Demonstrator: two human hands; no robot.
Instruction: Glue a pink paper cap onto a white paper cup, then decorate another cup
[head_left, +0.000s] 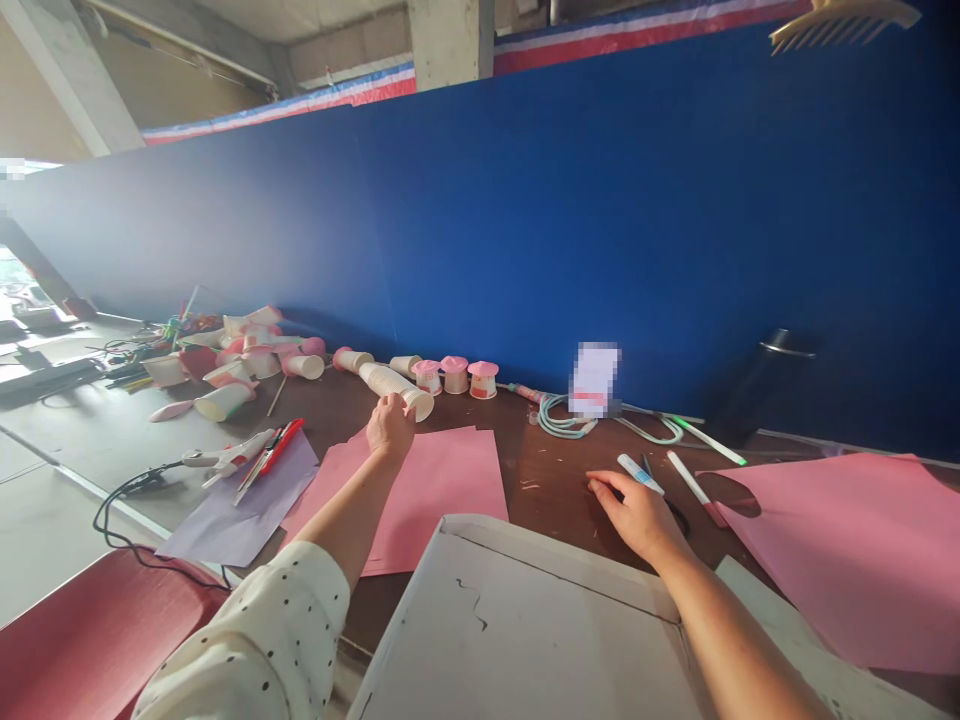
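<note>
A nested stack of white paper cups (384,382) lies on its side on the brown table. My left hand (391,425) reaches out to its near end, fingers closed around the last cup's rim. Over the table to the right, my right hand (636,508) holds nothing, its thumb and forefinger slightly apart. Just behind its knuckles lies a white and blue glue stick (640,474). Three upturned paper cups with pink tops (454,377) stand beyond the stack. Pink paper sheets (450,490) lie beneath my left forearm.
A white box (540,630) fills the near middle. To the left lie a glue gun (232,456), a red utility knife (279,448) and a heap of pink-and-white cups (251,350). A cable (564,428) and pink paper (862,550) lie rightward. A blue partition (600,220) stands behind.
</note>
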